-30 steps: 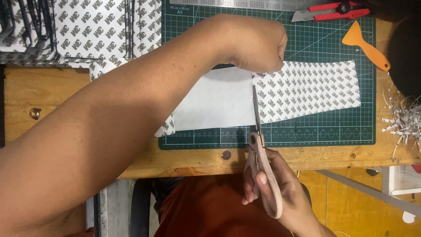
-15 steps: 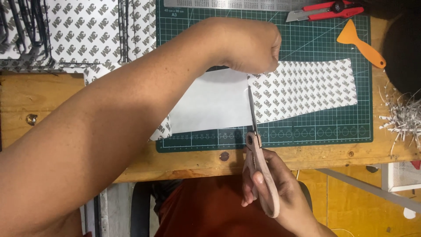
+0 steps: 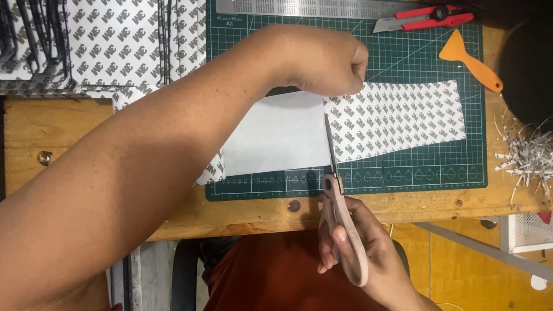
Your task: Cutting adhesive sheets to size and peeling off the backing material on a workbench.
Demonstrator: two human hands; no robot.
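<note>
The paper strip [image 3: 368, 124] lies flat across the middle of the green cutting mat [image 3: 403, 63], reaching from near the mat's left edge almost to its right edge. Its left part shows a plain white side and its right part is white with a grey pattern all over. The scissors [image 3: 337, 196] have pale pink handles and thin blades. The blades point away from the person and sit on the strip right where the white part meets the patterned part, coming in from the mat's near edge.

The right hand [image 3: 360, 253] is below the near edge of the table [image 3: 52, 132], with its fingers curled through the scissor handles and closed around them. The left hand [image 3: 322, 60] reaches over from the left and is bunched up, pinching the far edge of the strip just above the blades.

A metal ruler [image 3: 305, 7] lies along the far edge of the mat. A red box knife [image 3: 423, 17] sits at the far right corner of the mat, and an orange scraper [image 3: 468, 62] lies just under it near the right edge. A pile of patterned sheets [image 3: 103, 43] fills the far left corner of the table. A heap of thin paper scraps [image 3: 527, 158] lies by the right edge of the table
</note>
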